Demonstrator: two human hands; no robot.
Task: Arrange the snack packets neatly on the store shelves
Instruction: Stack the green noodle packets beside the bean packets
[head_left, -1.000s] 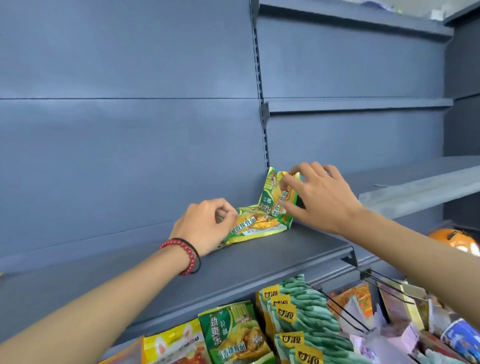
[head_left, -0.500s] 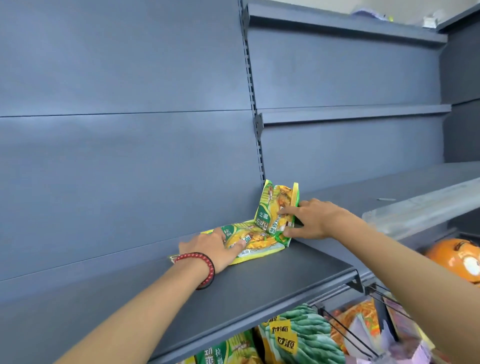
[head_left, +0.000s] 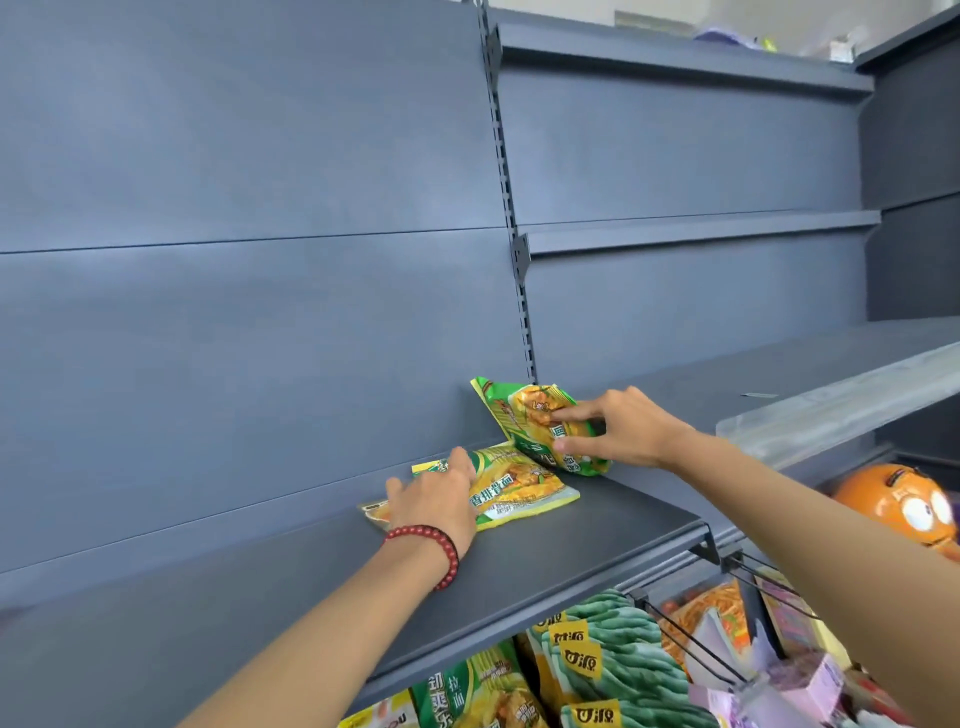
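Placement is under way at the right end of the dark grey sheet-metal shelf, below the slotted steel upright. One glossy green-and-yellow foil snack packet, the flat packet, lies face up on the shelf, close to the grey back panel. Its long axis runs left to right, roughly parallel to the front edge. The left hand rests palm down on its left half, fingers extended, gripping nothing. A second foil packet of the same colours, the tilted packet, stands on its lower edge just right of the first. It leans toward the back panel, long axis slanting, and its lower corner overlaps the flat packet's right end. The right hand pinches it from the right, forefinger on the printed face, thumb lower down. The right hand is therefore the nearer one. The coming move probably requires bringing the slanted axis into line with the flat packet.
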